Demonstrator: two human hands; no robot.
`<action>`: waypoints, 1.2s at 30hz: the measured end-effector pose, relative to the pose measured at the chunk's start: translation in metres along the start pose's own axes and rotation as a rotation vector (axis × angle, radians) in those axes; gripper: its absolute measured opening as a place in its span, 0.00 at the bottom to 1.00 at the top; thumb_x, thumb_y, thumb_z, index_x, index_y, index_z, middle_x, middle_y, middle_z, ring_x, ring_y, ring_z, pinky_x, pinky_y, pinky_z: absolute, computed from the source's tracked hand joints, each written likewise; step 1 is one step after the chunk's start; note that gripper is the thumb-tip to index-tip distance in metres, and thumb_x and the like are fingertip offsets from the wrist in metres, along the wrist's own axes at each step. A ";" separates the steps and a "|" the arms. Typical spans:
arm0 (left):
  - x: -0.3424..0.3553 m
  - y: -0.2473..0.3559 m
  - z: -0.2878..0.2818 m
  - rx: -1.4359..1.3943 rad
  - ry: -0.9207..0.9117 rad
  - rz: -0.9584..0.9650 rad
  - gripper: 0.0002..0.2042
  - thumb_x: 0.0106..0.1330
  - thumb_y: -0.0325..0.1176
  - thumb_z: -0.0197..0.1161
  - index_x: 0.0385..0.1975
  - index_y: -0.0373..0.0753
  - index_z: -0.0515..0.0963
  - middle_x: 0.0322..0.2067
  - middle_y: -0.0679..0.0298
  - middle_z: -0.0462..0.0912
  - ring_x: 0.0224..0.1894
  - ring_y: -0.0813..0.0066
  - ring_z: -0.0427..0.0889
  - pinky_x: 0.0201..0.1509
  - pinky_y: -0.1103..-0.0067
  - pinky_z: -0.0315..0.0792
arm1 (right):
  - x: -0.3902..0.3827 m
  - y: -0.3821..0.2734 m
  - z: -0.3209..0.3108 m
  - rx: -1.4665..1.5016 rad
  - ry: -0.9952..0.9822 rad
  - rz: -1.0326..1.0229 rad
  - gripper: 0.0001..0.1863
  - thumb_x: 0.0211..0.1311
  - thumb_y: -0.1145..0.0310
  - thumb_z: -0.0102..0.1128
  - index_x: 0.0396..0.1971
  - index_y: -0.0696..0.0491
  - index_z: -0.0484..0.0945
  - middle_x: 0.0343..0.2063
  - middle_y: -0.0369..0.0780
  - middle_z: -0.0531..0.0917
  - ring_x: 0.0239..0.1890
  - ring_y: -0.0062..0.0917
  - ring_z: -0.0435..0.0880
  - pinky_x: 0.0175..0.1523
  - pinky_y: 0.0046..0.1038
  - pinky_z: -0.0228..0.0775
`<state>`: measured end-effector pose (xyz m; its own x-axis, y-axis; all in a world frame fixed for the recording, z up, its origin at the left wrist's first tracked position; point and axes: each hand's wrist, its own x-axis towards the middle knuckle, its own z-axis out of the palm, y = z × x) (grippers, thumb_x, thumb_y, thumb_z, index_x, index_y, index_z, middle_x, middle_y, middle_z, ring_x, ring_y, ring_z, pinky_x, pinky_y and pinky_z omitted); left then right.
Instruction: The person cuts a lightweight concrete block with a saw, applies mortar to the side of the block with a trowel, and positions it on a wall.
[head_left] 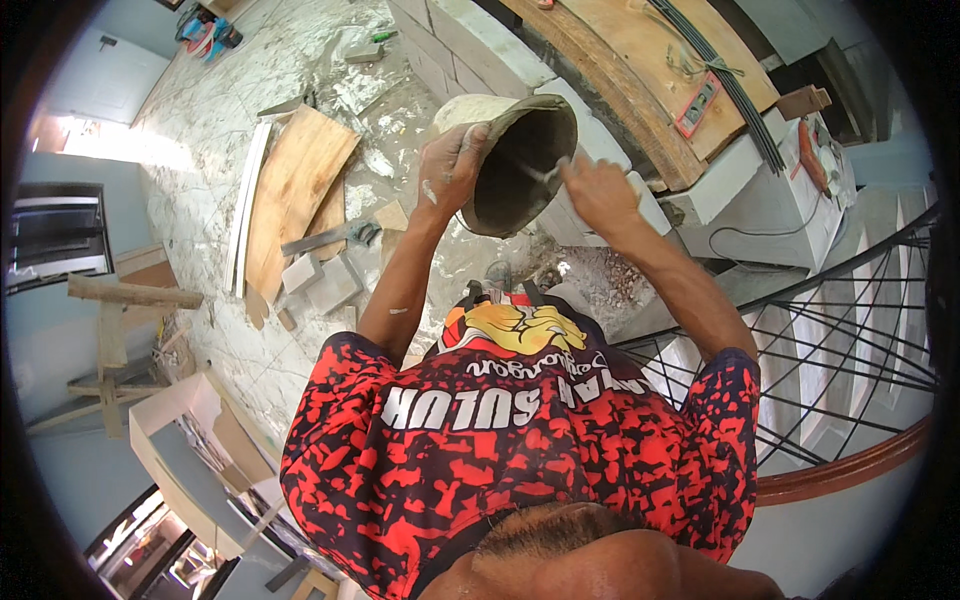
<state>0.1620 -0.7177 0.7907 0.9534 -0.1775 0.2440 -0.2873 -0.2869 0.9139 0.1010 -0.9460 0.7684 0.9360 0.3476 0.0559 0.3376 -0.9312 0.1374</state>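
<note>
A pale bucket (pixel 478 108), grey and crusted inside, is tilted with its mouth turned toward me and to the right. My left hand (pixel 452 172) is closed on the bucket's left side near the rim, with white smears on the skin. At the right side of the mouth, my right hand (pixel 600 197) is closed around a thin tool (pixel 538 174) that reaches into the bucket. The tool's metal part is blurred, so its exact kind cannot be made out. How much the bucket contains is hidden in its dark inside.
Left on the dusty floor lie a wooden board (pixel 300 200), a handsaw (pixel 330 238) and pale blocks (pixel 333 284). A block wall (pixel 470 45) runs ahead; planks, black rods (pixel 715 65) and a red spirit level (pixel 698 105) rest beyond it. A black metal railing (pixel 845 340) curves along my right.
</note>
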 end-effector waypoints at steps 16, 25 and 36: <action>-0.038 -0.020 0.053 -0.312 0.086 -0.162 0.19 0.70 0.44 0.51 0.38 0.33 0.80 0.27 0.67 0.79 0.31 0.79 0.75 0.37 0.81 0.70 | -0.142 -0.004 0.057 1.375 -0.160 0.395 0.27 0.56 0.56 0.59 0.47 0.65 0.73 0.32 0.46 0.82 0.31 0.28 0.80 0.37 0.28 0.71; -0.090 -0.066 0.069 -0.252 0.323 -0.246 0.18 0.71 0.36 0.41 0.41 0.29 0.77 0.36 0.58 0.80 0.38 0.75 0.78 0.42 0.79 0.72 | -0.282 0.026 0.043 1.483 0.076 0.666 0.21 0.59 0.59 0.57 0.43 0.62 0.76 0.19 0.35 0.77 0.20 0.16 0.74 0.26 0.20 0.67; -0.140 -0.059 0.065 -0.136 0.376 -0.402 0.26 0.73 0.45 0.40 0.45 0.21 0.72 0.42 0.49 0.78 0.42 0.65 0.79 0.46 0.73 0.76 | -0.385 0.037 0.139 1.162 -0.082 1.256 0.26 0.58 0.53 0.57 0.49 0.58 0.73 0.39 0.54 0.80 0.43 0.43 0.80 0.49 0.35 0.69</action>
<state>0.0391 -0.7371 0.6818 0.9596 0.2756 -0.0562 0.0963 -0.1341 0.9863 -0.2326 -1.1298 0.6145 0.6530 -0.5753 -0.4925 -0.6980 -0.2049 -0.6861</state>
